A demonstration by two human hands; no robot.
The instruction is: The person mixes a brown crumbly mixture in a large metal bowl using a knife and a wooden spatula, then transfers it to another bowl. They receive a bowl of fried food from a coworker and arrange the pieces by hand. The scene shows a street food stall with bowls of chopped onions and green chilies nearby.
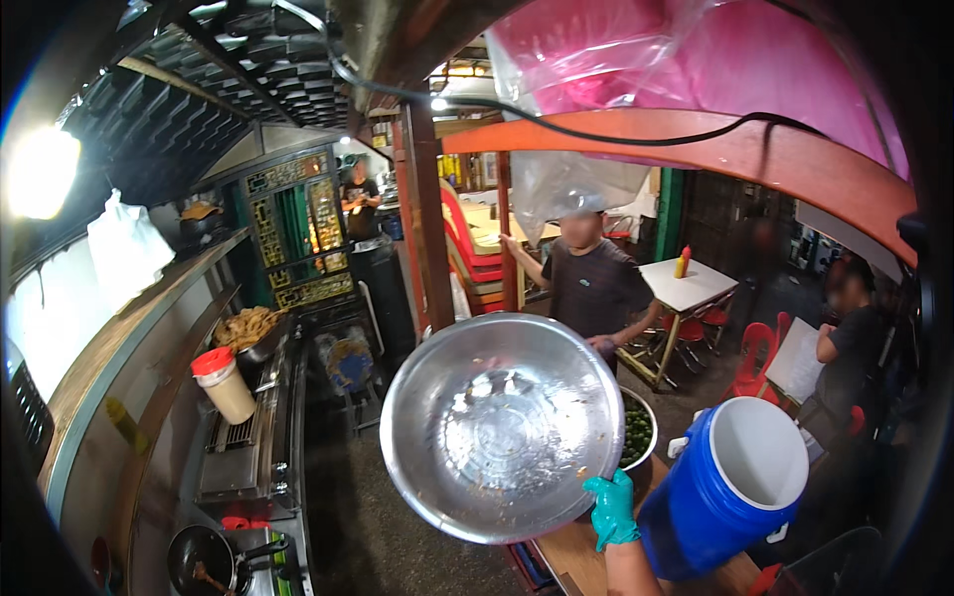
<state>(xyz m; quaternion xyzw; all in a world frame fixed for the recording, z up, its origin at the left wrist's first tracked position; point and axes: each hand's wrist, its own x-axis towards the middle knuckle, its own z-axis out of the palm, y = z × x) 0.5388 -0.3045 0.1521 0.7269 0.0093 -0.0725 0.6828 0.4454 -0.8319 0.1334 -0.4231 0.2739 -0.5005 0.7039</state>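
My right hand, in a turquoise glove, grips the lower right rim of a large stainless steel basin. The basin is tilted so that its inside faces me; small food bits and a wet sheen show on the metal. My left hand is out of view. Partly hidden behind the basin's right side is a white-rimmed bowl of small green fruits. Just right of my wrist stands a blue plastic drum with an open top and a pale inside, on a wooden surface.
A person stands beyond the basin by an orange post. At left runs a metal cooking counter with a red-lidded jar, a bowl of fried food and a wok. A white table and red chairs stand right.
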